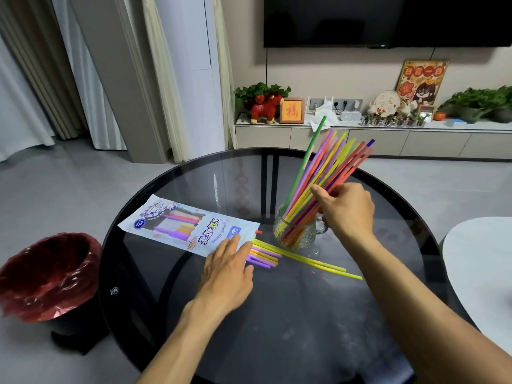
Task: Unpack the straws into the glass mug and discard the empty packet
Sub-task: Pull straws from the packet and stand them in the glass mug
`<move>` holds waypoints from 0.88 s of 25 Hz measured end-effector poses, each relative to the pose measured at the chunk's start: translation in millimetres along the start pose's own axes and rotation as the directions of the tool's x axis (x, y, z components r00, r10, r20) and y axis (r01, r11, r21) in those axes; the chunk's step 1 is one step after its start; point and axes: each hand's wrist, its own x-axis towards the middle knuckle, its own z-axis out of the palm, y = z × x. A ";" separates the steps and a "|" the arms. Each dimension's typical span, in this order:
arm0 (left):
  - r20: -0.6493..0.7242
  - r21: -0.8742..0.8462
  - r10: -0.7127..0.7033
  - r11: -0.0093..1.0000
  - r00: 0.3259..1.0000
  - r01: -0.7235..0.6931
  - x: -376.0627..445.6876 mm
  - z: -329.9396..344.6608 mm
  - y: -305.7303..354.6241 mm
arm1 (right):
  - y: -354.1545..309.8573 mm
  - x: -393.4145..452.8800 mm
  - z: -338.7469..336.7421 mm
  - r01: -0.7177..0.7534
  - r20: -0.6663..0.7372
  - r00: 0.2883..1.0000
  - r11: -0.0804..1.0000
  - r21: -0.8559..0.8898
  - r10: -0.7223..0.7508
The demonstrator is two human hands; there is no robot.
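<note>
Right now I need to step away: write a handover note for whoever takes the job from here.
Right hand: grips the bundle of straws standing in the glass mug.
Left hand: flat, fingers on the packet's open end and the loose straws beside it.
Done: most straws are in the mug.
Left: several straws lie on the table, some still part inside the packet. Move them to the mug, then drop the packet in the red-lined bin to the left.

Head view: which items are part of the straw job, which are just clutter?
In play: glass mug with straws, loose straws, packet, red-lined bin, left hand, right hand.
Clutter: TV, red toy horse, plants, framed pictures.
</note>
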 end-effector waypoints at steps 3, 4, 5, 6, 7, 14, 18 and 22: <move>0.042 0.029 0.010 1.000 0.999 -0.011 -5.8 1.9 -1.1 | 5.9 -5.1 -23.9 0.016 0.308 0.949 0.964 -0.267 0.069; 0.029 0.022 0.023 0.999 0.999 -0.023 -8.6 0.4 -1.5 | 11.9 -7.9 -29.1 0.048 0.456 0.884 0.950 -0.310 0.104; 0.013 0.013 0.038 0.999 0.999 -0.038 -11.7 -2.0 -2.2 | 17.8 -13.4 -30.9 0.157 0.582 0.804 0.903 -0.400 0.118; 0.000 0.008 0.051 0.999 0.999 -0.051 -15.2 -4.7 -2.7 | 27.6 -22.1 -29.0 0.282 0.649 0.751 0.828 -0.484 0.123; -0.003 0.006 0.058 0.998 0.998 -0.057 -19.1 -6.9 -3.3 | 38.8 -32.2 -24.8 0.389 0.683 0.717 0.734 -0.557 0.138; -0.004 -0.044 0.094 0.995 0.996 -0.094 -35.8 -16.8 -7.9 | 65.5 -61.0 -7.6 0.586 0.646 0.734 0.678 -0.444 -0.212; 0.001 -0.059 0.125 0.990 0.992 -0.124 -33.5 -11.4 -8.3 | 46.7 -75.9 5.5 0.560 0.611 0.720 0.795 -0.234 -0.328; -0.001 -0.084 0.160 0.984 0.987 -0.159 -30.9 -4.6 -5.4 | 30.5 -92.1 40.7 0.594 0.662 0.694 0.745 -0.305 -0.282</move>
